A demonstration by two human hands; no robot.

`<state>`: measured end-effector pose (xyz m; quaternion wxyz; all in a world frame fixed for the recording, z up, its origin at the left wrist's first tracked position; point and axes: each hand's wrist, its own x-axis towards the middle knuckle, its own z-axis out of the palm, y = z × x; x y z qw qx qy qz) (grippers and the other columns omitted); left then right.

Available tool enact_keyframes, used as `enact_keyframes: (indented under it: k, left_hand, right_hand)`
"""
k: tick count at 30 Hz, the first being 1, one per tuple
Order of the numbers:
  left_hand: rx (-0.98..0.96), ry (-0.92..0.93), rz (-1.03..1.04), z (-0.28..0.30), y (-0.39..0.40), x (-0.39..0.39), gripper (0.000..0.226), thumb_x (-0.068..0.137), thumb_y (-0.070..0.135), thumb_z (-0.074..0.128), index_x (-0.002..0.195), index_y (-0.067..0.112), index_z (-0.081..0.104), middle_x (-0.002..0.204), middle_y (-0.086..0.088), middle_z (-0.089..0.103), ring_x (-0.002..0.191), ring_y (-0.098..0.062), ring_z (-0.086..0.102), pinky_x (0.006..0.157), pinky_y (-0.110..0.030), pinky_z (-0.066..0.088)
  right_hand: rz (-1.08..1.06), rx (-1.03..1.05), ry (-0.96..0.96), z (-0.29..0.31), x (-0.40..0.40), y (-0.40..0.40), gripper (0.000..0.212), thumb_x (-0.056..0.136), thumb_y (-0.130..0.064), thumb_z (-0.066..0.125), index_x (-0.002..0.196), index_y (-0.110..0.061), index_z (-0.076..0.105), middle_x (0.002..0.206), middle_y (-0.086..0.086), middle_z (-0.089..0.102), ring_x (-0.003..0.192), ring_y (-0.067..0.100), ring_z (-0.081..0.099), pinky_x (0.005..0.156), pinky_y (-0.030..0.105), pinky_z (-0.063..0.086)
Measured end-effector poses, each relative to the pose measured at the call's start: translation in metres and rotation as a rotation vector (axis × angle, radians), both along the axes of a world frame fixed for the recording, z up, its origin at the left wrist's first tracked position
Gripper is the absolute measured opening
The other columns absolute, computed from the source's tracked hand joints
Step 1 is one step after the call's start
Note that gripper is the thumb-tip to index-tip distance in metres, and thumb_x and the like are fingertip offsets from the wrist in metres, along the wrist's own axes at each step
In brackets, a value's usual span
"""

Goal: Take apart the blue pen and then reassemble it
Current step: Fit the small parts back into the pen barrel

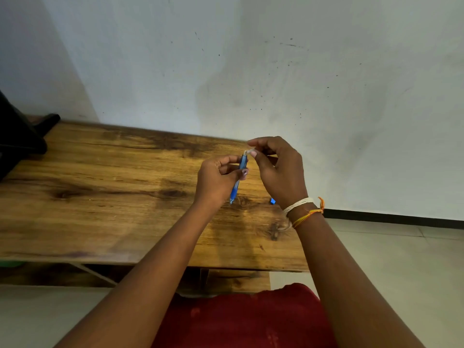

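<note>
My left hand (pixel 218 179) grips the blue pen barrel (pixel 238 178) around its middle and holds it nearly upright above the wooden table (pixel 100 192), tip pointing down. My right hand (pixel 276 169) pinches a small pale part (pixel 249 151) at the barrel's top end between thumb and forefinger. A small blue pen piece (pixel 272 201) lies on the table by my right wrist, partly hidden behind it.
A black object (pixel 20 139) stands at the table's far left corner. A pale wall runs right behind the table. The table's right edge ends near my right wrist, with tiled floor (pixel 389 259) beyond. Red cloth (pixel 241 320) covers my lap below.
</note>
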<state>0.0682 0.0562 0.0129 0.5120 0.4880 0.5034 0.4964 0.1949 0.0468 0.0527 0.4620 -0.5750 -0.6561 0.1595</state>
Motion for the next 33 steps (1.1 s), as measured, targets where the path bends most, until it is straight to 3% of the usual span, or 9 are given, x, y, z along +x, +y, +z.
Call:
enact_keyframes:
  k: [6,11,19,33]
  left_hand:
    - [0.013,0.01,-0.012,-0.0008,0.0001,-0.0019,0.028,0.08,0.003,0.073,0.107,0.01,0.07,0.088,-0.008,0.075,0.082,-0.021,0.074,0.084,-0.043,0.059]
    - [0.028,0.028,-0.015,-0.0018,0.0018,-0.0023,0.03,0.08,0.003,0.073,0.109,0.009,0.071,0.087,-0.006,0.075,0.081,-0.019,0.074,0.083,-0.04,0.059]
    - [0.045,0.037,-0.024,-0.0053,0.002,-0.0015,0.029,0.079,0.001,0.073,0.107,0.007,0.072,0.083,-0.005,0.074,0.077,-0.017,0.072,0.08,-0.034,0.059]
    - [0.063,0.043,-0.045,-0.0096,0.0046,-0.0051,0.03,0.078,0.0,0.073,0.107,0.005,0.071,0.087,-0.008,0.074,0.08,-0.017,0.073,0.076,-0.027,0.059]
  right_hand:
    - [0.0,0.022,-0.043,-0.0004,-0.0012,0.0001,0.015,0.088,-0.01,0.063,0.1,-0.011,0.07,0.094,-0.002,0.068,0.082,-0.006,0.059,0.072,0.002,0.044]
    - [-0.015,0.061,-0.098,0.0005,-0.0007,0.0009,0.017,0.09,-0.01,0.06,0.102,-0.012,0.071,0.098,0.003,0.069,0.089,0.007,0.061,0.076,0.007,0.047]
    - [-0.026,0.076,-0.106,0.001,-0.0012,0.0004,0.017,0.088,-0.008,0.06,0.1,-0.012,0.072,0.097,0.003,0.069,0.089,0.01,0.062,0.076,0.013,0.049]
    - [-0.018,0.028,-0.089,0.0016,-0.002,0.0006,0.017,0.086,-0.006,0.061,0.098,-0.011,0.073,0.094,0.001,0.069,0.078,-0.004,0.059,0.071,-0.001,0.043]
